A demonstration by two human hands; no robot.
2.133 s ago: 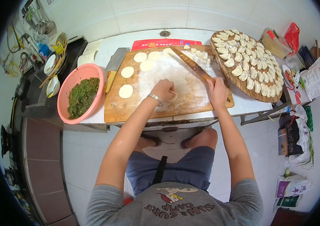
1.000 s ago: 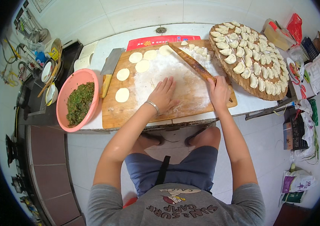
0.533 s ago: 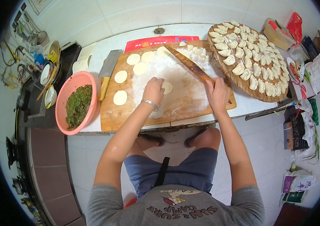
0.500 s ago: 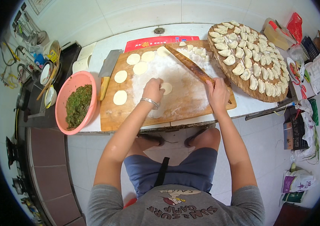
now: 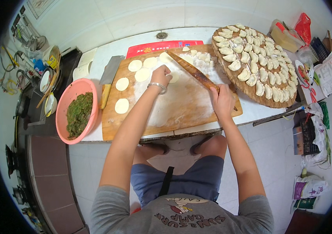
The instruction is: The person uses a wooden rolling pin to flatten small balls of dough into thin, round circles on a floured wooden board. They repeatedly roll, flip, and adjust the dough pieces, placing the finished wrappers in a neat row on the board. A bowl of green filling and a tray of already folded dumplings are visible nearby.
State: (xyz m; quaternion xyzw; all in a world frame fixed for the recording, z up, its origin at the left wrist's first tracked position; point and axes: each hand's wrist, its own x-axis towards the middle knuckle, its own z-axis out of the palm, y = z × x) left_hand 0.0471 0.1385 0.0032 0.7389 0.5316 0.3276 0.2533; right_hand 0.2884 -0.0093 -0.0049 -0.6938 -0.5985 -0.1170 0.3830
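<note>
My left hand (image 5: 161, 79), with a bangle at the wrist, pinches the edge of a round dough wrapper (image 5: 175, 77) over the floured middle of the wooden board (image 5: 113, 124). A dark-mottled wooden rolling pin (image 5: 194, 71) slants across the board's right half. Closed around its near part is my right hand (image 5: 223, 102); the pin's near tip pokes out beyond the fingers. Several flat wrappers (image 5: 142, 75) lie on the left and far side of the board. Small cut dough pieces (image 5: 202, 57) sit at its far right, partly behind the pin.
A pink bowl (image 5: 59, 117) of chopped green filling (image 5: 79, 115) stands left of the board. Between them lies a cleaver (image 5: 112, 69) with a wooden handle. A round wooden board (image 5: 228, 80) loaded with dumplings (image 5: 260, 88) overlaps the right side. Red packaging (image 5: 162, 46) lies behind.
My left hand has moved away from me across the board, and the wrapper is now farther back. My right hand keeps its hold on the rolling pin. The view has shifted slightly.
</note>
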